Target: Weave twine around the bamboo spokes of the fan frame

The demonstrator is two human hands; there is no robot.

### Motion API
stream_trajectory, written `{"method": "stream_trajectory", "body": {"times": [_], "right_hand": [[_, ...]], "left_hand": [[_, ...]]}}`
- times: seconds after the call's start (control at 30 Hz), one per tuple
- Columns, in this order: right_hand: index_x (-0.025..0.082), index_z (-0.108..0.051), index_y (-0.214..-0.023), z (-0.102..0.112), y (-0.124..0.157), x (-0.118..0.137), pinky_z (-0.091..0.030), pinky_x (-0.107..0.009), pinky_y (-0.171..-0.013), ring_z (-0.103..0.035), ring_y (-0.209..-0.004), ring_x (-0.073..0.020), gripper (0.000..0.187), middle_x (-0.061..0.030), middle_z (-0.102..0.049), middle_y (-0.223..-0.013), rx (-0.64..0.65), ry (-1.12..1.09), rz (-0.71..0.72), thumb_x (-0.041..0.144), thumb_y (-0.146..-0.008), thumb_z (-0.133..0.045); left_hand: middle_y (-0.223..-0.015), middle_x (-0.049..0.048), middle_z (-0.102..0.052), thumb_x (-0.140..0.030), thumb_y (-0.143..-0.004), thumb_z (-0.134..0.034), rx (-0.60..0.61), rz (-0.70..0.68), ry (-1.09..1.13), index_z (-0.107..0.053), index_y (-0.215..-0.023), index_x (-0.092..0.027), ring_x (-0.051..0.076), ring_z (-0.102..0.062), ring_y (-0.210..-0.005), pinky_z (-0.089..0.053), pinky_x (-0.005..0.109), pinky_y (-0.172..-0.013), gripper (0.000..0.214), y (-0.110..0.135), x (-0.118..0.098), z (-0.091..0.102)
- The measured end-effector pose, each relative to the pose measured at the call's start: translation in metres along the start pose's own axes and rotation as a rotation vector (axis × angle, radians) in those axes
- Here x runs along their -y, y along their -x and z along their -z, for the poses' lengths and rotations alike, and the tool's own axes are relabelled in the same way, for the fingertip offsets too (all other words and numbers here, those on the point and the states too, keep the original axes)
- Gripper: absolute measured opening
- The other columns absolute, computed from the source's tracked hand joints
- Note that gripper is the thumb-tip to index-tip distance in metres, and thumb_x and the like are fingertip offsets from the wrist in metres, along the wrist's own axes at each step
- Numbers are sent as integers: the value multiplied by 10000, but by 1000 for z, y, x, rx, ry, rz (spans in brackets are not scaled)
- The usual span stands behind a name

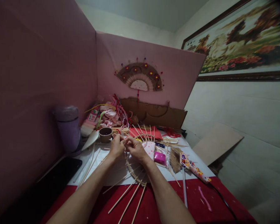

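Observation:
A fan-shaped frame of thin bamboo sticks (130, 194) lies on the table, its curved rim (132, 171) wrapped with twine. Sticks point out from it toward me and toward the back. At the rim's left side my left hand (118, 147) and my right hand (135, 150) meet, fingertips pinched close together. My right hand is closed on the frame's rim. The left one is closed too, but its fingers hide what they pinch. Just right of my right hand are a white dotted cloth piece (149, 148) and a magenta packet (160, 158).
A hot glue gun (194, 168) with its cord lies at the right. A brown cup (105, 134), purple tumbler (68, 130) and black phone (63, 174) stand or lie left. Yarn and cloth scraps (109, 115) are heaped behind. A decorated fan (140, 74) hangs on the pink panel.

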State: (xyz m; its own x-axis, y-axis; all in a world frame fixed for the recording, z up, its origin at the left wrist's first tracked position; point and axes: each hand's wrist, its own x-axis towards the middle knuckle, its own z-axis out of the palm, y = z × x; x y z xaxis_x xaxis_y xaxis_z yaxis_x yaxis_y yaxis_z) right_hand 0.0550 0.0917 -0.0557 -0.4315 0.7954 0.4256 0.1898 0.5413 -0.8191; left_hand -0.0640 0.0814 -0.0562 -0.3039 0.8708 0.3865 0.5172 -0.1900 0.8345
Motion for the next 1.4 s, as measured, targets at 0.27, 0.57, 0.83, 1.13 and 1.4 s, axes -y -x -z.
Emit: {"method": "stream_trajectory", "body": {"times": [0.27,0.57,0.83,1.13,1.4], "right_hand": [[194,-482,-710,2,-4,3,-321,-216,-517,-481,-555,-120,124,20,-527,-598,-122,320,-70,267,-804,-447],[189,-519,-702,7,-4,4,-324,-212,-521,-489,-546,-117,73,19,-549,-572,-130,344,-61,188,-759,-473],[192,-556,-715,7,-3,7,-314,-201,-501,-457,-499,-100,65,54,-496,-516,-127,272,-40,202,-723,-492],[180,-570,-748,7,-4,0,-304,-191,-452,-450,-457,-89,99,66,-502,-495,-138,194,-85,201,-694,-490],[181,-575,-729,6,-5,2,-312,-188,-452,-479,-467,-91,80,59,-533,-500,-153,161,-119,201,-687,-510]], "left_hand": [[-581,-10,-539,-173,-734,-480,6,-136,-105,-517,-677,-185,138,-524,-568,-364,228,-550,69,5,-9,10],[-849,33,-580,-119,-783,-406,54,-491,-225,-517,-717,-200,145,-522,-740,-337,233,-602,153,17,-18,15],[-587,-32,-517,-129,-707,-490,-10,-382,-45,-505,-654,-190,112,-481,-567,-359,217,-554,82,8,-9,14],[-515,-37,-540,-271,-695,-581,-31,-203,137,-555,-632,-176,102,-498,-474,-395,209,-478,117,9,-12,11],[-584,-3,-598,-231,-637,-599,-1,-108,230,-630,-638,-171,125,-547,-570,-436,226,-528,68,10,-16,11]]}}
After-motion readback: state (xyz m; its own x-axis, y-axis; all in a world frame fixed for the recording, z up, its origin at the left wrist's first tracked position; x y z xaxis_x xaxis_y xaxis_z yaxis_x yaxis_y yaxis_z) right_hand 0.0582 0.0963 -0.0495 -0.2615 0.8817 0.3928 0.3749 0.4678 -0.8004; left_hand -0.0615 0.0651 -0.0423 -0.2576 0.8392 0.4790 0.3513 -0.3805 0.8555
